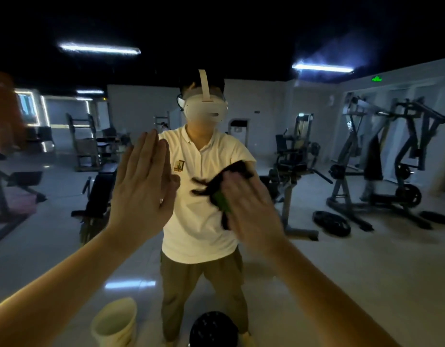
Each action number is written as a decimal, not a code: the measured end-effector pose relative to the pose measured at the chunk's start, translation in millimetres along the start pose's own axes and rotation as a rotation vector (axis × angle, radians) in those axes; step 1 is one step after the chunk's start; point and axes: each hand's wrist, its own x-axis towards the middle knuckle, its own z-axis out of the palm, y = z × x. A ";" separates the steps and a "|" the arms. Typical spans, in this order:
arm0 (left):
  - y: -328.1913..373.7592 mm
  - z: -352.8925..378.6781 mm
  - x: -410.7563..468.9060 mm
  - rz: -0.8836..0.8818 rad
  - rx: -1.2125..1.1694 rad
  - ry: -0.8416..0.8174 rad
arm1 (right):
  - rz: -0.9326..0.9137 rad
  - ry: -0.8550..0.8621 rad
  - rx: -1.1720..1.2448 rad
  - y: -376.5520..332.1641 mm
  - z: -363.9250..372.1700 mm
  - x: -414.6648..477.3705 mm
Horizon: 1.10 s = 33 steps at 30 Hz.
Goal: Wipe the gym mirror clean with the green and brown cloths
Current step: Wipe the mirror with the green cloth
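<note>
**Two cloths pressed to the gym mirror under the right hand**

The green cloth (222,202) and the brown cloth (232,171) are bunched together and held flat against the mirror (316,261), a little right of the middle of the view. The brown cloth looks almost black in the dim light. Its loose ends stick out above and to the left of the hand, and a strip of green shows at the hand's left edge. Both cloths are smeared by motion blur.

The cloths are covered by the right hand (252,211), which is seen from the back. Its fingers (239,191) appear to be laid out over the bundle and pressing it to the glass rather than curled round it, though the blur hides the fingertips.

The left hand (139,189) is set on the mirror to the left of the cloths and apart from them. It is flat, with its fingers straight, close together and pointing up, and nothing is held in it. Its reflection is met palm to palm.

A person in a white headset (206,110), a pale polo shirt and olive trousers is reflected in the glass. A cream bucket (115,324) and a dark round object (212,330) are seen at the bottom edge. Weight machines (404,156), floor plates (331,222) and ceiling strip lights (100,48) are reflected behind.
</note>
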 end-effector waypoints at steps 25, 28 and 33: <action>83.0 -12.3 -57.1 -1.121 -1.275 -0.786 | 1.452 -0.091 2.674 -77.0 -87.2 -53.0; 84.7 -1.8 -54.0 -1.091 -1.177 -0.775 | 1.599 -0.062 2.573 -64.9 -88.6 -56.8; 92.7 -4.3 -37.8 -0.834 -0.981 -0.696 | 1.376 -0.257 2.058 -45.5 -101.5 -45.1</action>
